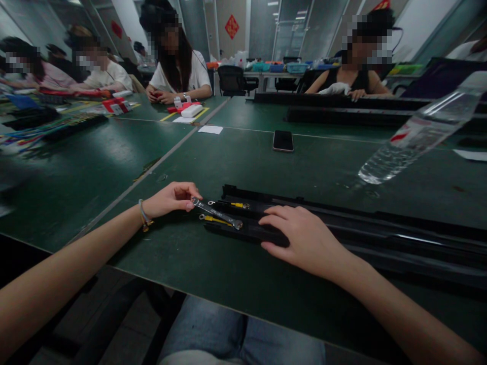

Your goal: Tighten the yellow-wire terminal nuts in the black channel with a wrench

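Between the thumb and fingers of my left hand (173, 197) is one end of a silver wrench (216, 212). Its far end reaches over a bolt in the end of a long black rail (380, 228), beside the yellow-sleeved cable lugs (218, 220). A second yellow lug (238, 205) lies a little farther back, fixed near another bolt. My right hand (299, 238) rests over the near part of the rail with its fingers spread along the black channel, pressing on or steadying it. What lies under that palm is hidden.
A dark phone (283, 141) lies beyond the rail. To the right stands a tilted-looking water bottle (418, 132). Another black rail (342, 115) lies across the table before a person in white gloves (335, 89). Cable bundles (57, 126) are at left, with more people seated there.
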The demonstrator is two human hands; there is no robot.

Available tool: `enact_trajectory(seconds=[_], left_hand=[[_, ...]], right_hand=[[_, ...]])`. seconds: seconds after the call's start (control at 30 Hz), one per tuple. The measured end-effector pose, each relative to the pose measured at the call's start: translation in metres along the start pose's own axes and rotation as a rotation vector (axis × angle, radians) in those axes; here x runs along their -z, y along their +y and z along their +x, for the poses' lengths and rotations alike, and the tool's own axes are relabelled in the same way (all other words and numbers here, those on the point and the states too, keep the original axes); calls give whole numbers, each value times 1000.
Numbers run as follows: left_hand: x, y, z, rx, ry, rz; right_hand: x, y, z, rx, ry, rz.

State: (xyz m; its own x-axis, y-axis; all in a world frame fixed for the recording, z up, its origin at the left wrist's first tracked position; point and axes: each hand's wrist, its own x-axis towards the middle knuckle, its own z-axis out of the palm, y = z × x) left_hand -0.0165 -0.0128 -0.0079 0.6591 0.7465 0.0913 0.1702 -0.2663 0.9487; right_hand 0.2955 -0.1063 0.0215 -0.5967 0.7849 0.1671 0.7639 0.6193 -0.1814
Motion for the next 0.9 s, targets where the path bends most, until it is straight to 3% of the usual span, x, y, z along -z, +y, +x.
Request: enact_trajectory(seconds=[0.9], left_hand=[[-1,2,0,51,2,65]], right_hand=[[1,0,1,2,4,4]])
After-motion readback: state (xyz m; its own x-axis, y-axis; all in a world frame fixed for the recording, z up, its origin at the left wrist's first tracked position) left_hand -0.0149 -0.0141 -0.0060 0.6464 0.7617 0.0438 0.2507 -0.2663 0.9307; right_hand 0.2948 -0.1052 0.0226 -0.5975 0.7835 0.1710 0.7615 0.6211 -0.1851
